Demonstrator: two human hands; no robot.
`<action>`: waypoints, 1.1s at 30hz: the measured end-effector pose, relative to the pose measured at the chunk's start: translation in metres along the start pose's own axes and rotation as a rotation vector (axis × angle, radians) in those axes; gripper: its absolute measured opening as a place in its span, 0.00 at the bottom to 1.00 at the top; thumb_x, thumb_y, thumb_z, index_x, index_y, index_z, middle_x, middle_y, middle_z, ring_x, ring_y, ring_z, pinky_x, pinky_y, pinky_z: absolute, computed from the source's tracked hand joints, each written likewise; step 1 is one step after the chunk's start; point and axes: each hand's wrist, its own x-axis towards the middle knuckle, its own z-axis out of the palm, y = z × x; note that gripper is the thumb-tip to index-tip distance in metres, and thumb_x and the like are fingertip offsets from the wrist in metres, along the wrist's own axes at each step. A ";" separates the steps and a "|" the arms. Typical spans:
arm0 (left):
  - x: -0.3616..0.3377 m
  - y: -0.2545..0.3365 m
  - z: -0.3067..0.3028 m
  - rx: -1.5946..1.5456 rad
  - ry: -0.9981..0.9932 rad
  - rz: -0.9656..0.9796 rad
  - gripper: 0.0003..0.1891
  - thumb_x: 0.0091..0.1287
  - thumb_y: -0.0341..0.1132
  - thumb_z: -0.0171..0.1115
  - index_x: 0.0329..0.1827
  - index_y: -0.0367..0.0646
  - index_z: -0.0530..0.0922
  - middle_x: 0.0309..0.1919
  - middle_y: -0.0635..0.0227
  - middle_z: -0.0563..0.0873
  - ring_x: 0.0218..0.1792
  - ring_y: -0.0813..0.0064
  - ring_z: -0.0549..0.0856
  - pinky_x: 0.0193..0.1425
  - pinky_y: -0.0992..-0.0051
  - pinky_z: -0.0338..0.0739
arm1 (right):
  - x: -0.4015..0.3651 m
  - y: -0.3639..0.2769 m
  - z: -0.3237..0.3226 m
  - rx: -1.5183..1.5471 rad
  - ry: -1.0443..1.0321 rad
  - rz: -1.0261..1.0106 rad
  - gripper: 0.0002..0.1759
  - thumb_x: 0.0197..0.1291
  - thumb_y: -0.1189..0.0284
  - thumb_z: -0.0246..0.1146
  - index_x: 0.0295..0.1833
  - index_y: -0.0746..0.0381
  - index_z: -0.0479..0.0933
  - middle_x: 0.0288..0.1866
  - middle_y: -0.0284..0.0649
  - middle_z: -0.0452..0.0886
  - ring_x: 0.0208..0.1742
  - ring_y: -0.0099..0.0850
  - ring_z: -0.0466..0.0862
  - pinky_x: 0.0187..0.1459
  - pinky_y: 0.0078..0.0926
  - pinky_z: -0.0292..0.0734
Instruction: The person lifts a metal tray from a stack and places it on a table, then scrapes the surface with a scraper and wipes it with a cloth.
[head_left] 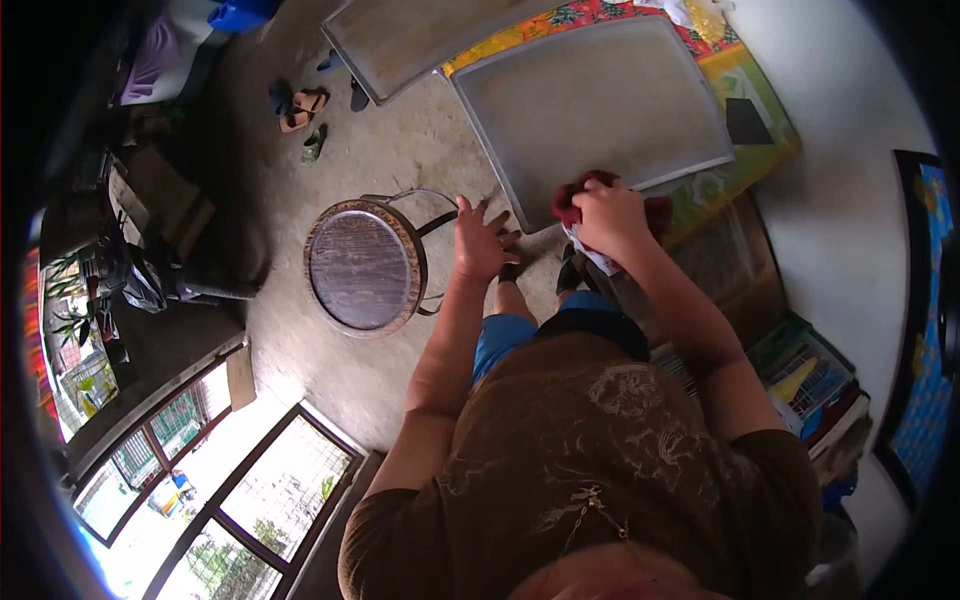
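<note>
My right hand point(612, 215) is closed around a dark red cloth point(567, 207) at the near edge of a large grey tray point(605, 100). Part of the cloth sticks out on the far side of the hand. The tray has a raised pale rim and a dull, smudged surface. My left hand point(483, 240) hangs in the air near the tray's near left corner, fingers spread and holding nothing. Left of it stands a round stool point(362, 268) with a dark wooden seat.
Another grey tray point(420, 42) lies farther back. Under the trays is a table with a patterned yellow, green and red cover point(765, 105), and a dark flat piece point(747, 122) on it. Sandals point(300, 108) lie on the concrete floor. A wall point(850, 110) borders the right.
</note>
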 end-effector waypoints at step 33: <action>0.071 0.006 0.016 0.280 0.203 0.407 0.30 0.74 0.60 0.38 0.68 0.48 0.67 0.44 0.64 0.81 0.36 0.71 0.82 0.38 0.70 0.76 | -0.008 0.062 -0.061 0.251 0.315 0.276 0.30 0.53 0.57 0.65 0.63 0.48 0.68 0.60 0.44 0.74 0.53 0.51 0.79 0.50 0.51 0.76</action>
